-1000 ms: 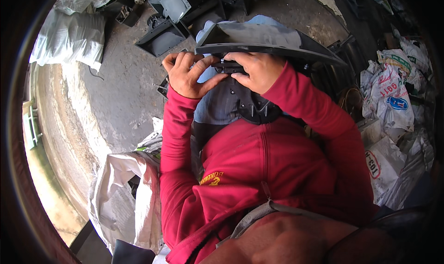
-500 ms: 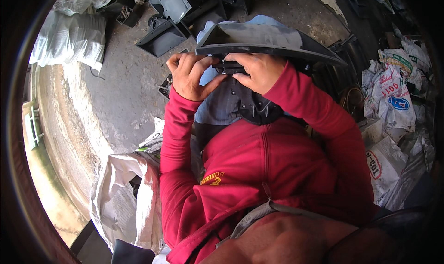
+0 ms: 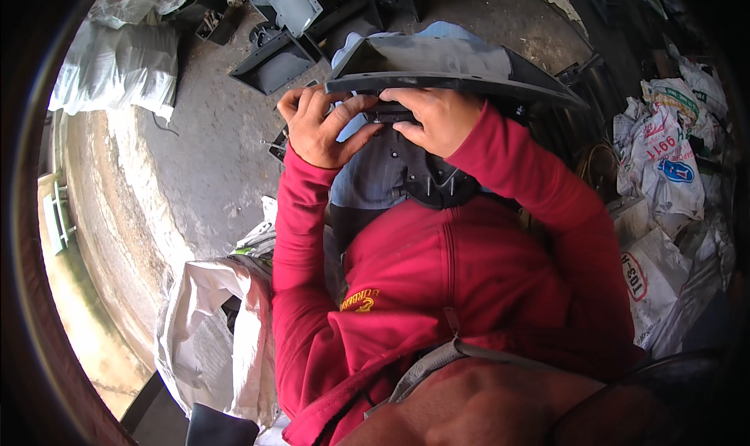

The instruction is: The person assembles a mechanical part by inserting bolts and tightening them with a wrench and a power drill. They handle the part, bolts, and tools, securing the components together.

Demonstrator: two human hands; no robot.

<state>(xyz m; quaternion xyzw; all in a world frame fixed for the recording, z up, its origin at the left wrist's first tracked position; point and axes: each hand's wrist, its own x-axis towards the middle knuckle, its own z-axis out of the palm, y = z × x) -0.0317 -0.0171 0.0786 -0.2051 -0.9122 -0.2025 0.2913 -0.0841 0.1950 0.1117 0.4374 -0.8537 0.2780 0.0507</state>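
Note:
Across my lap lies a black plastic housing [image 3: 437, 77] with a wide, shallow tray-like end turned away from me. Its narrower black base with metal pins [image 3: 439, 184] rests against my belly. My left hand [image 3: 322, 126] is at the left of the housing's underside, thumb and fingers closed around a small dark part too hidden to name. My right hand [image 3: 437, 118] grips the black fitting under the tray rim, thumb and forefinger bent toward the left hand. The rim hides several fingertips.
More black tray-shaped housings [image 3: 273, 62] lie on the concrete floor ahead. A white woven sack [image 3: 211, 329] stands open at my left. Clear plastic wrapping [image 3: 113, 67] sits at the far left. Printed white sacks [image 3: 664, 157] and a white box [image 3: 652, 278] crowd the right.
The housing has tilted and shifted very slightly to the left. My left thumb and forefinger have drawn a little closer to the right hand's fingers.

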